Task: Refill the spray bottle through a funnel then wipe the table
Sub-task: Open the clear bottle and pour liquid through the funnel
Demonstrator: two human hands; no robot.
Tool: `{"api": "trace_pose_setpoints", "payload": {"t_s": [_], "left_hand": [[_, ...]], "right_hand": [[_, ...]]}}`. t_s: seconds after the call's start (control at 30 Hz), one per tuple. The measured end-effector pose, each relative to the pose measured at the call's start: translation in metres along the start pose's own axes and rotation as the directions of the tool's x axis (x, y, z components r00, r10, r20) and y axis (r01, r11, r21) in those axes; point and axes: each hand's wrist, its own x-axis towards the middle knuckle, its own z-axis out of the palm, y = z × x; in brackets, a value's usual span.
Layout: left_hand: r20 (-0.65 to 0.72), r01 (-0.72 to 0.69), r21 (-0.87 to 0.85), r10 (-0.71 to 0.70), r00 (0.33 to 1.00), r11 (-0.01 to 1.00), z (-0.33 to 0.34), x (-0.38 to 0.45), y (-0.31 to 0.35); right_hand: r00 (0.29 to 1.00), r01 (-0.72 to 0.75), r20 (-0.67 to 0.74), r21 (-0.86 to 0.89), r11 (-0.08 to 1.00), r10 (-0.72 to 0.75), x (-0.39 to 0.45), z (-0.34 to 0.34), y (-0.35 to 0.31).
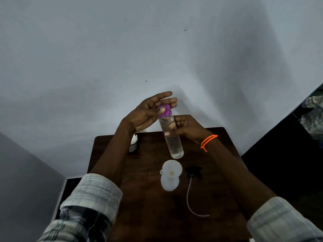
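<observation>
Pale grey walls [122,49] meet in a corner behind a small dark brown wooden worktop [150,198]. Above its far edge the right hand [185,127] curls its fingers round a clear plastic tube bottle [172,137] of water, while the left hand [150,110] pinches its purple cap [165,110]. Nearer on the worktop stands a white plastic funnel [171,169] in a white bottle [169,183], beside a black spray head [194,172] with trailing tube.
</observation>
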Motion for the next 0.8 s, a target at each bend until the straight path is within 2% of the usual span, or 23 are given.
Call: {"api": "trace_pose_setpoints", "payload": {"t_s": [0.07, 0.17, 0.37, 0.67, 0.8], "left_hand": [[0.037, 0.0, 0.016, -0.001, 0.999, 1.0, 0.005, -0.007, 0.006], [0.0, 0.002, 0.113, -0.002, 1.0, 0.994, 0.012, -0.017, 0.009], [-0.101, 0.018, 0.229, 0.005, 0.995, 0.973, 0.03, -0.035, 0.005], [-0.178, -0.064, 0.205, 0.101, 0.979, 0.977, 0.047, -0.048, -0.011], [-0.281, -0.019, 0.345, 0.123, 0.952, 0.938, 0.057, -0.046, -0.013]], "right_hand": [[0.999, -0.019, 0.039, 0.054, 0.998, 0.016, -0.009, 0.003, -0.005], [0.999, -0.026, 0.042, 0.12, 0.992, 0.022, -0.023, 0.014, -0.007], [0.997, -0.03, -0.07, 0.116, 0.993, 0.038, -0.046, 0.034, 0.002], [0.985, -0.002, -0.171, 0.089, 0.996, 0.018, -0.066, 0.044, 0.001], [0.966, -0.008, -0.258, 0.032, 0.999, 0.016, -0.068, 0.047, 0.005]]}}
